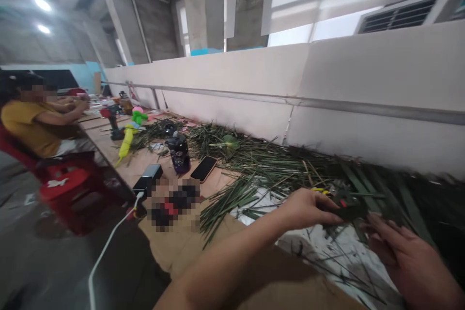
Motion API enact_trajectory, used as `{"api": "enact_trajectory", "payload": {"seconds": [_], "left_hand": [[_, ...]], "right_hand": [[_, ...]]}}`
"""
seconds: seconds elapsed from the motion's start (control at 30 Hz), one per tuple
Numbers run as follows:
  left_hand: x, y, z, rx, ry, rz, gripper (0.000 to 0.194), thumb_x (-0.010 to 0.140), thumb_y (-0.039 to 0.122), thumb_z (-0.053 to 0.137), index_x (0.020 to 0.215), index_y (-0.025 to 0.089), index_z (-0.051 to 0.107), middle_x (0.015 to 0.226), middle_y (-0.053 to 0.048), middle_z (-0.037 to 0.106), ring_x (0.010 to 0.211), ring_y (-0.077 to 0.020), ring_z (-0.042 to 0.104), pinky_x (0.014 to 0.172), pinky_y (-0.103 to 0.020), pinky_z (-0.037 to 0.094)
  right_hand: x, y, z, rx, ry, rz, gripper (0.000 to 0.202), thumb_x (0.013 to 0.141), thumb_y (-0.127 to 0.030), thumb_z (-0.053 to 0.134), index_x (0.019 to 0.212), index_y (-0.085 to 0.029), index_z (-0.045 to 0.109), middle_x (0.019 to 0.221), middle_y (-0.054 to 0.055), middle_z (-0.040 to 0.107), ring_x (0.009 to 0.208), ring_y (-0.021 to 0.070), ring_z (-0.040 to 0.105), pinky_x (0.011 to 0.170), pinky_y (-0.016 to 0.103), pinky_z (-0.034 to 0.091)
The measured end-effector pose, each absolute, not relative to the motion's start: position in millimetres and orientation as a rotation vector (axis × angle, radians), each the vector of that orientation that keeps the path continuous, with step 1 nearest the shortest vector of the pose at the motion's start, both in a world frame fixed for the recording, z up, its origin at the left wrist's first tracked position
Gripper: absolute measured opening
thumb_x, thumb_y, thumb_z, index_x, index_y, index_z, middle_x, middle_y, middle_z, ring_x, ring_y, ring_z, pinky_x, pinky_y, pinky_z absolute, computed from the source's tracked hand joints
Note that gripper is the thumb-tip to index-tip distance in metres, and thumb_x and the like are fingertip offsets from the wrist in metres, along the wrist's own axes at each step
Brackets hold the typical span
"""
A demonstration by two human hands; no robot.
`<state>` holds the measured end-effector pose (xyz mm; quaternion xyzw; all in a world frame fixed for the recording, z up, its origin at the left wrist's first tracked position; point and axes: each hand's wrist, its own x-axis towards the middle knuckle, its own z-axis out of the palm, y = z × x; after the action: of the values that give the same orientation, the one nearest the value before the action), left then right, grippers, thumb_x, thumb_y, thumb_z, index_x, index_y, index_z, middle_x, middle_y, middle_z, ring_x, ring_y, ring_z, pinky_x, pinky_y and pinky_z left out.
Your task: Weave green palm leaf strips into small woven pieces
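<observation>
From my remote seat, I see the left hand (308,209) and right hand (407,252) pinching opposite ends of a dark green leaf (351,211) above white sheeting (308,247), probably to steady it.

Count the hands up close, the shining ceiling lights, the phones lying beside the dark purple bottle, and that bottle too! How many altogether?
Hands up close: 2, left hand and right hand
Shining ceiling lights: 2
Smartphone: 1
Dark purple bottle: 1
Total: 6
</observation>
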<state>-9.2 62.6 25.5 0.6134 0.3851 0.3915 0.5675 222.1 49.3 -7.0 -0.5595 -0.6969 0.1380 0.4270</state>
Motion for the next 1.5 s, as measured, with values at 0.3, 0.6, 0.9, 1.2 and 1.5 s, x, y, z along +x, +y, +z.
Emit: {"api": "enact_trajectory", "payload": {"seconds": [0.3,0.6,0.9,1.2,1.5], "left_hand": [[-172.9,26.9,35.3,1.632,1.847,1.262,0.025,0.084,0.010,0.060,0.101,0.017,0.077,0.100,-0.007,0.073,0.096,-0.0214,0.064,0.090,-0.033,0.049],[-192.2,0.9,25.5,2.135,2.236,0.503,0.039,0.088,0.024,0.066,0.126,0.022,0.069,0.126,-0.015,0.069,0.120,-0.0340,0.059,0.099,-0.046,0.044],[-104.3,4.1,80.2,2.422,1.679,0.899,0.030,0.098,0.035,0.058,0.119,0.021,0.074,0.116,-0.010,0.074,0.110,-0.0288,0.063,0.095,-0.038,0.044],[-31.4,42.1,-16.4,2.271,1.532,0.687,0.019,0.097,0.030,0.057,0.098,0.020,0.073,0.103,-0.011,0.075,0.098,-0.0259,0.068,0.084,-0.034,0.047],[-35.8,42.2,-24.7,2.355,1.452,0.618,0.024,0.095,0.027,0.057,0.112,0.024,0.073,0.110,-0.007,0.074,0.106,-0.0234,0.066,0.091,-0.032,0.048]], "right_hand": [[183.3,34.3,-70.5,-1.476,-1.852,0.556,0.034,0.075,-0.052,0.059,0.094,-0.029,0.075,0.096,0.010,0.081,0.087,0.0374,0.075,0.073,0.044,0.055],[179.2,28.8,-78.8,-1.353,-2.159,0.227,0.032,0.080,-0.034,0.052,0.103,-0.026,0.073,0.112,0.011,0.079,0.101,0.0327,0.075,0.083,0.041,0.057],[167.2,24.5,-63.8,-1.374,-2.068,0.247,0.032,0.079,-0.032,0.051,0.101,-0.024,0.072,0.109,0.010,0.079,0.100,0.0312,0.074,0.086,0.040,0.056],[180.0,25.4,-49.4,-1.451,-1.761,0.399,0.032,0.084,-0.045,0.056,0.101,-0.024,0.072,0.102,0.009,0.080,0.092,0.0310,0.073,0.080,0.037,0.054],[180.7,36.5,-54.2,-1.455,-1.618,0.527,0.033,0.084,-0.050,0.059,0.098,-0.024,0.074,0.092,0.007,0.079,0.082,0.0277,0.071,0.073,0.034,0.052]]}}
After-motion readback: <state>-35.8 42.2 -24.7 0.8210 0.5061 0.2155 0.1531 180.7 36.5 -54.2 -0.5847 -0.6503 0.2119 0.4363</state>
